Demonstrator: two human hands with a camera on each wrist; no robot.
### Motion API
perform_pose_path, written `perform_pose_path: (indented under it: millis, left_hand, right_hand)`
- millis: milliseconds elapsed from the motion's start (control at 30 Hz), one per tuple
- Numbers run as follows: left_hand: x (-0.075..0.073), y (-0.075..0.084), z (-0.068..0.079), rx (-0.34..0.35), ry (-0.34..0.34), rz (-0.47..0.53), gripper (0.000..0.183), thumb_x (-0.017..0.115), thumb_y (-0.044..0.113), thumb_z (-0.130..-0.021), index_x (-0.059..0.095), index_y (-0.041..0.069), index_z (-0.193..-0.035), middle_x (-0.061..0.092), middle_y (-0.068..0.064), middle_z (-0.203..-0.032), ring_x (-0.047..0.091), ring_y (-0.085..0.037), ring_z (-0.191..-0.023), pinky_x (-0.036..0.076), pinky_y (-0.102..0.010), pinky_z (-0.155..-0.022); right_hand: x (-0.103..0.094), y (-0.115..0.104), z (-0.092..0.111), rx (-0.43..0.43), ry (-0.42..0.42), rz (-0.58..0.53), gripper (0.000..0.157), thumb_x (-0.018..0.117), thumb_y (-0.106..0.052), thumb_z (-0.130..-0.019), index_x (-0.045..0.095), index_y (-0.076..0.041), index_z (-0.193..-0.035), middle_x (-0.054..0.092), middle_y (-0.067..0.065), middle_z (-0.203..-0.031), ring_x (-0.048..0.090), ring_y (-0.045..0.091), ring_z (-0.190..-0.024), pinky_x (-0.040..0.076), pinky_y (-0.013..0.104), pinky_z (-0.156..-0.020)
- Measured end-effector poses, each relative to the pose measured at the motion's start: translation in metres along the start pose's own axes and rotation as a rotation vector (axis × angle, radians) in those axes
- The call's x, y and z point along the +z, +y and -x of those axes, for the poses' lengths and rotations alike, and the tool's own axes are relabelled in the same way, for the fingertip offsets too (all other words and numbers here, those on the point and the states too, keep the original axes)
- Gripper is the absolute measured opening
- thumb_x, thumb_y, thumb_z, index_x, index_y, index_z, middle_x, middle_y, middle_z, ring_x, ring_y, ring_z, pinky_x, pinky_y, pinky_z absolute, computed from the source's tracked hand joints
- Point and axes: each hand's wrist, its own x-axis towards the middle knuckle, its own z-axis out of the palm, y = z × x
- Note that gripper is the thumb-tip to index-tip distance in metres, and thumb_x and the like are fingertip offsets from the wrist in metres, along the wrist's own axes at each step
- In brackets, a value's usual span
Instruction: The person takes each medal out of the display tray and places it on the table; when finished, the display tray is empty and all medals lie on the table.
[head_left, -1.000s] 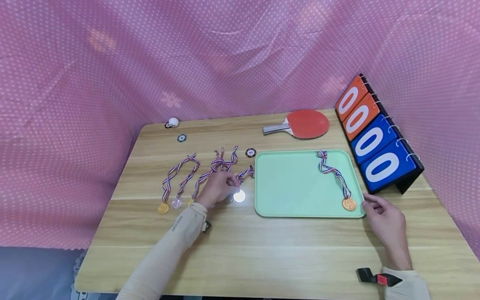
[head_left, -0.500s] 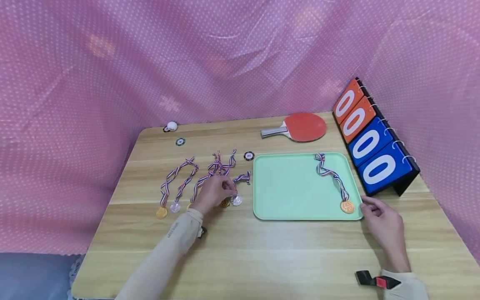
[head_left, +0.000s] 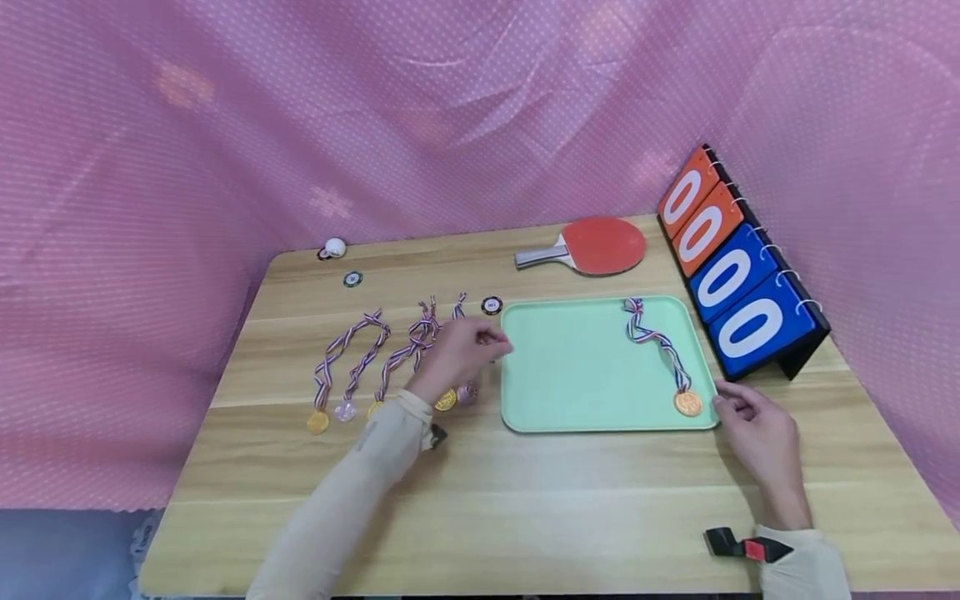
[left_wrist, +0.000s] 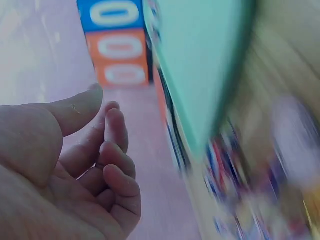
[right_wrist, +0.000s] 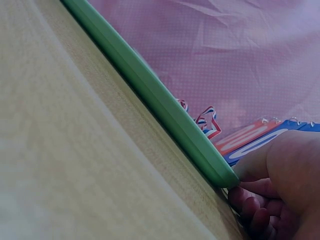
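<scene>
My left hand (head_left: 461, 354) is over the table at the tray's left edge, above several medals with striped ribbons. Its fingers are loosely curled, and nothing sits between thumb and fingertips in the left wrist view. A silver medal (head_left: 467, 393) and a gold medal (head_left: 446, 400) lie just below it, their ribbons partly hidden by the hand. My right hand (head_left: 761, 429) holds the near right corner of the light green tray (head_left: 555, 423) between thumb and fingers, as the right wrist view shows. Inside the tray, on the right, lies a bronze-coloured medal (head_left: 687, 403) with its ribbon stretched toward the back.
Further left lie another gold medal (head_left: 318, 422) and a silver-toned medal (head_left: 345, 411). Behind the tray are a red table tennis bat (head_left: 604, 246) and a poker chip (head_left: 491, 305). A flip scoreboard (head_left: 738, 271) stands right of the tray. A white ball (head_left: 335, 247) sits at the back left.
My left hand has risen from the silver medal and moved right and away from me toward the tray's edge, leaving that medal on the table. The right hand stays at the tray corner.
</scene>
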Motion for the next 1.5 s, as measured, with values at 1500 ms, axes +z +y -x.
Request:
perform_pose_path:
  millis: [1500]
  left_hand:
    - [0.194, 0.133, -0.039, 0.164, 0.004, -0.203, 0.006, 0.068, 0.038, -0.090, 0.072, 0.034, -0.092, 0.068, 0.023, -0.092, 0.061, 0.004, -0.084, 0.044, -0.019, -0.065]
  right_hand:
    - [-0.002, -0.001, -0.003, -0.004, 0.020, 0.004, 0.032, 0.056, -0.032, -0.096, 0.068, -0.016, -0.121, 0.065, 0.004, -0.095, 0.051, 0.003, -0.074, 0.039, 0.019, -0.063]
